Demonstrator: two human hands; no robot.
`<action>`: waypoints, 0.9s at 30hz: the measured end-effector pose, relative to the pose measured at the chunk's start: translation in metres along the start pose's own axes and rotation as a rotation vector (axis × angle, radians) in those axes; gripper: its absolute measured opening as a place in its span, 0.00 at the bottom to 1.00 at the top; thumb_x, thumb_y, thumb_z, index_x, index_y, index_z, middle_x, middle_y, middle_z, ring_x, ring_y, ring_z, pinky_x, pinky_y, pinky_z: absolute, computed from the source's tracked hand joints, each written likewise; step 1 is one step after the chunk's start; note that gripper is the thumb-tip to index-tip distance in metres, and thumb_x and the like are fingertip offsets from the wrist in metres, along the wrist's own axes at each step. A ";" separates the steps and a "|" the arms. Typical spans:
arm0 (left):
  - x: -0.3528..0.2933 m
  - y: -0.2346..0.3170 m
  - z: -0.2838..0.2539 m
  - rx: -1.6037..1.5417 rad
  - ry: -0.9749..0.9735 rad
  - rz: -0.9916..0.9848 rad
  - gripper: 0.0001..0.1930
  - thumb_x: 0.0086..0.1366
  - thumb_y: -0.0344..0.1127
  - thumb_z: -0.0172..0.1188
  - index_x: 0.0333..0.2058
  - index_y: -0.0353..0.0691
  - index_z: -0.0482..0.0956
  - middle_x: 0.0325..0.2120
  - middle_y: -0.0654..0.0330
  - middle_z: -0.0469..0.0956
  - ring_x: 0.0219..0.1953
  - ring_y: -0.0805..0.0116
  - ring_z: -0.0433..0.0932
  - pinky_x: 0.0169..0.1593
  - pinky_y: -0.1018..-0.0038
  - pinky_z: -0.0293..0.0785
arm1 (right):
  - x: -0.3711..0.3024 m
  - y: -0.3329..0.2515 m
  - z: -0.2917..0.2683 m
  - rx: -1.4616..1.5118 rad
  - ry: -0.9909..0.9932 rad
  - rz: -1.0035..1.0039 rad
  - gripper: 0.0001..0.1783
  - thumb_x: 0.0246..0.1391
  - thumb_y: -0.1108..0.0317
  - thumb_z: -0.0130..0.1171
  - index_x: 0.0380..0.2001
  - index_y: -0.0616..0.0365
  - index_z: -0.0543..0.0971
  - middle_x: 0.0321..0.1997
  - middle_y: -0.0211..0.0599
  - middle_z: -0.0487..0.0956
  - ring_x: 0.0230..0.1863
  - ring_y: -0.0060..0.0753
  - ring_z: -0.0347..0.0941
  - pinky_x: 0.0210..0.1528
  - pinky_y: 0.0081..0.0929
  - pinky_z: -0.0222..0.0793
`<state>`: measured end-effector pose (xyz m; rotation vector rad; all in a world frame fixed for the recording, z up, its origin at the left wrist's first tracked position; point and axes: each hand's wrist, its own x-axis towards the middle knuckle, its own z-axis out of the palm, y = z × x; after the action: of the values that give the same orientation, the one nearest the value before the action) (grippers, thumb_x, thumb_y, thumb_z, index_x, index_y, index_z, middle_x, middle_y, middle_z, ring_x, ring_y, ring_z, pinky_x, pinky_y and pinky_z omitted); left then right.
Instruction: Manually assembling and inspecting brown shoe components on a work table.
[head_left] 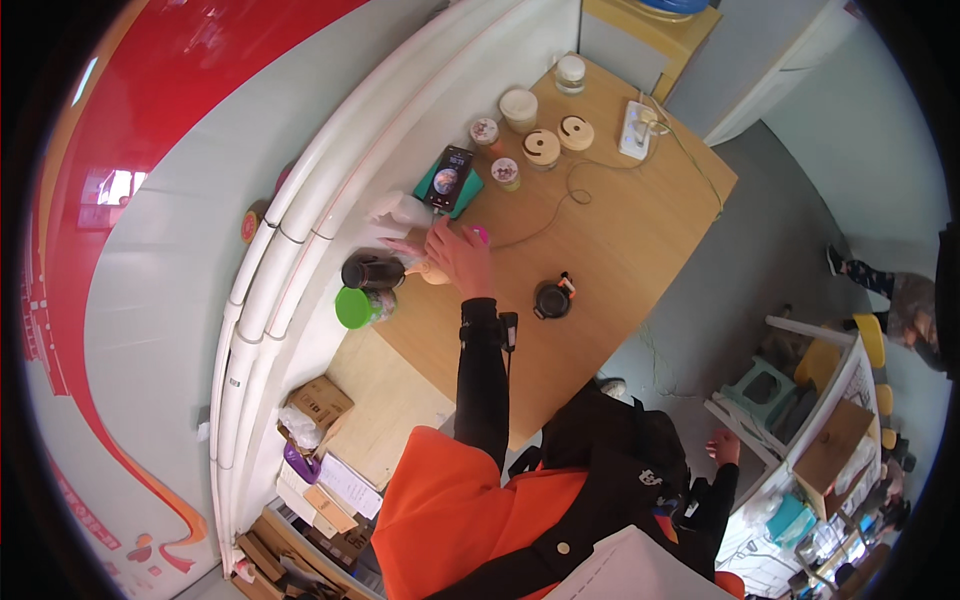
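My left hand (462,255) reaches over the wooden table (600,240) with its fingers bent downward. What they close on is hidden under the hand. A small bright pink item (481,235) shows beside the fingers. Just beyond the hand, a lit smartphone (448,180) with a cable at its lower end leans on a teal stand (468,195). Left of the hand lie a dark bottle (372,272) and a green-lidded jar (353,308). My right hand (722,447) hangs off the table at the right, fingers loosely apart, with nothing visible in them.
Lidded cups (519,108) and tubs stand at the table's far end near a white power strip (637,130) with cables. A small black pot-like item (552,300) sits mid-table. White pipes (290,230) line the left wall. A green stool (757,395) stands right.
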<state>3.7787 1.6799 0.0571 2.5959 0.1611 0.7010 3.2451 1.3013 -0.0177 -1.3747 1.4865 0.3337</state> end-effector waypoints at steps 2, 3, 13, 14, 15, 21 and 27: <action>-0.010 0.017 -0.011 -0.158 0.017 -0.024 0.12 0.49 0.27 0.53 0.35 0.38 0.68 0.32 0.55 0.68 0.40 0.55 0.65 0.45 0.63 0.58 | -0.020 0.016 0.004 0.017 0.038 -0.033 0.07 0.48 0.69 0.46 0.31 0.57 0.70 0.17 0.34 0.72 0.16 0.26 0.70 0.13 0.21 0.62; -0.011 0.027 -0.020 -0.172 0.021 -0.010 0.12 0.49 0.27 0.53 0.35 0.38 0.68 0.32 0.55 0.68 0.40 0.55 0.65 0.45 0.63 0.58 | -0.028 0.023 0.008 0.034 0.065 -0.058 0.07 0.48 0.69 0.46 0.31 0.57 0.71 0.18 0.35 0.73 0.16 0.26 0.71 0.13 0.20 0.62; -0.135 0.183 -0.182 -1.175 0.073 0.690 0.14 0.54 0.26 0.55 0.41 0.35 0.68 0.18 0.62 0.65 0.22 0.71 0.64 0.32 0.76 0.64 | -0.103 0.239 0.045 0.076 0.308 -0.014 0.12 0.46 0.65 0.48 0.30 0.61 0.75 0.21 0.36 0.77 0.21 0.25 0.73 0.22 0.22 0.68; -0.155 0.199 -0.207 -1.163 -0.147 0.689 0.26 0.53 0.30 0.59 0.49 0.35 0.58 0.17 0.64 0.64 0.21 0.73 0.63 0.28 0.79 0.61 | -0.108 0.263 0.049 -0.272 0.306 -0.196 0.12 0.46 0.65 0.47 0.31 0.61 0.75 0.22 0.36 0.77 0.22 0.25 0.73 0.25 0.23 0.69; -0.181 0.205 -0.232 -1.115 -0.371 0.709 0.38 0.52 0.35 0.62 0.57 0.34 0.49 0.15 0.65 0.62 0.19 0.74 0.61 0.24 0.81 0.59 | -0.137 0.272 0.057 0.274 0.336 -0.039 0.12 0.45 0.66 0.47 0.30 0.61 0.75 0.22 0.37 0.77 0.22 0.25 0.74 0.28 0.24 0.69; -0.371 0.227 -0.309 -1.255 -0.642 1.098 0.51 0.47 0.36 0.65 0.60 0.39 0.34 0.13 0.68 0.60 0.17 0.75 0.58 0.24 0.79 0.61 | -0.263 0.462 0.101 0.556 0.673 0.220 0.11 0.43 0.68 0.48 0.28 0.61 0.76 0.21 0.36 0.78 0.23 0.27 0.75 0.28 0.24 0.70; -0.612 0.209 -0.382 -0.865 -1.293 1.757 0.11 0.52 0.37 0.58 0.31 0.39 0.68 0.12 0.59 0.68 0.17 0.57 0.70 0.24 0.66 0.65 | -0.362 0.604 0.158 0.892 0.910 0.569 0.09 0.43 0.69 0.48 0.26 0.61 0.76 0.20 0.35 0.77 0.22 0.26 0.75 0.28 0.24 0.70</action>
<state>3.0567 1.5051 0.1698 1.2389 -2.2352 -0.5575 2.7359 1.8113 -0.0489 -0.3191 2.3441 -0.6576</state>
